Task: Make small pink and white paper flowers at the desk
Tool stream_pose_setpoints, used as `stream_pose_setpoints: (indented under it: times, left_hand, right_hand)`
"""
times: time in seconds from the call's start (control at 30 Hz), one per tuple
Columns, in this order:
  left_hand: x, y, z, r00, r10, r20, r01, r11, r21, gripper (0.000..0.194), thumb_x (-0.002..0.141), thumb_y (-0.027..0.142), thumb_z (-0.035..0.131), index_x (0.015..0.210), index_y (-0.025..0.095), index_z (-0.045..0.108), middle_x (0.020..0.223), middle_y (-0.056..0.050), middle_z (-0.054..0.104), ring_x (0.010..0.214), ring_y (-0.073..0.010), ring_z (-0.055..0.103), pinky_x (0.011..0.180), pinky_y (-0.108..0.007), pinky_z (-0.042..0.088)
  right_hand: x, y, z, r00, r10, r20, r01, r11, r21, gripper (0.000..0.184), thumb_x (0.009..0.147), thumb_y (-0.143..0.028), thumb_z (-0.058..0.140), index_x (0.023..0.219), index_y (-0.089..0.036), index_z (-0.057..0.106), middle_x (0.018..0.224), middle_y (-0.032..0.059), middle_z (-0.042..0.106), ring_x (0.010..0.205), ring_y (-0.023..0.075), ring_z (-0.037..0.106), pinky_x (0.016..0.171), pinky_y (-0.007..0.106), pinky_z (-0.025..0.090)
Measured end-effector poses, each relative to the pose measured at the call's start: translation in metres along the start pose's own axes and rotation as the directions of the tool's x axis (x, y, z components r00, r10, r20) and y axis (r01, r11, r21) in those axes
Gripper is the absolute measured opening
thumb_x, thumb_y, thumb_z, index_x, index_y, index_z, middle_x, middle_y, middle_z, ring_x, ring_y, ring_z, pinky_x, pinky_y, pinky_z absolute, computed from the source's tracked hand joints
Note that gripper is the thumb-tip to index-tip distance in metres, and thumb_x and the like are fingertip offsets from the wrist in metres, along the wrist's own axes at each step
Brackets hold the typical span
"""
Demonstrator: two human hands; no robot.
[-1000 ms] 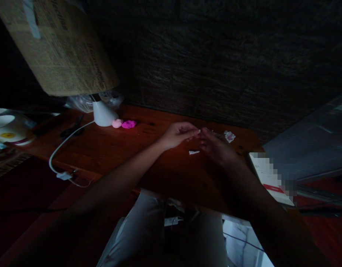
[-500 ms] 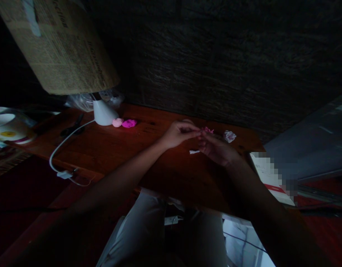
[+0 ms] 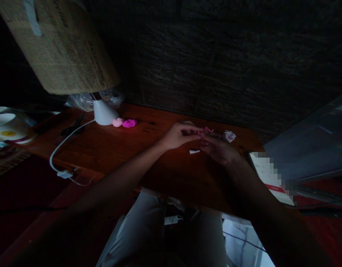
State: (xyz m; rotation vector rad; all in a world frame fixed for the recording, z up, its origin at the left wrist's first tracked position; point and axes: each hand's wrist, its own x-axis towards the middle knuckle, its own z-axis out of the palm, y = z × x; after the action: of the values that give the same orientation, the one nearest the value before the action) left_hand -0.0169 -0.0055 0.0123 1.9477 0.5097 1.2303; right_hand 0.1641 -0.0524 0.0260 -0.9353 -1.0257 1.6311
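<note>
My left hand [image 3: 178, 135] and my right hand [image 3: 218, 148] meet fingertip to fingertip above the wooden table [image 3: 109, 148]. Between the fingertips sits a tiny pink piece [image 3: 207, 129], pinched from both sides; its shape is too small and dark to make out. A small white scrap [image 3: 194, 151] lies on the table just under the hands. A crumpled white-and-pink bit [image 3: 229, 135] rests right of my fingers.
A white lamp base [image 3: 103, 113] with a newspaper-covered shade [image 3: 62, 48] stands at the back left, its cable [image 3: 59, 148] trailing to the front edge. Two pink lumps [image 3: 124, 123] lie beside it. Scissors [image 3: 73, 127], a bowl [image 3: 9, 131] and a booklet [image 3: 268, 174] are nearby.
The hands have stayed close together, shifting only slightly. A pink piece now shows at the fingertips, where a pale sliver showed one second ago.
</note>
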Motion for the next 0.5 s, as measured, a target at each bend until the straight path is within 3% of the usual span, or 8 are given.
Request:
stream_pose_setpoints:
  times: [0.23, 0.5]
  left_hand:
    - [-0.0011, -0.0025, 0.004, 0.998, 0.042, -0.038, -0.043, 0.999, -0.009, 0.033, 0.078, 0.042, 0.077, 0.1, 0.018, 0.078, 0.092, -0.007, 0.072, 0.075, -0.0108, 0.062, 0.064, -0.022, 0.045]
    - [-0.0016, -0.0037, 0.0056, 0.997, -0.025, -0.073, 0.022, 0.999, -0.038, 0.028, 0.08, 0.039, 0.076, 0.097, 0.017, 0.079, 0.095, -0.008, 0.076, 0.08, -0.0122, 0.066, 0.071, -0.023, 0.048]
  right_hand:
    - [0.0017, -0.0004, 0.0015, 0.997, -0.052, -0.061, 0.053, 0.999, 0.01, 0.032, 0.05, -0.035, 0.096, 0.073, -0.024, 0.077, 0.069, -0.005, 0.066, 0.056, 0.0052, 0.048, 0.052, 0.019, 0.042]
    - [0.0033, 0.0012, 0.0005, 0.996, -0.041, -0.085, 0.045, 0.998, 0.048, 0.028, 0.053, -0.036, 0.095, 0.073, -0.026, 0.077, 0.069, -0.0044, 0.069, 0.061, 0.0072, 0.057, 0.054, 0.019, 0.044]
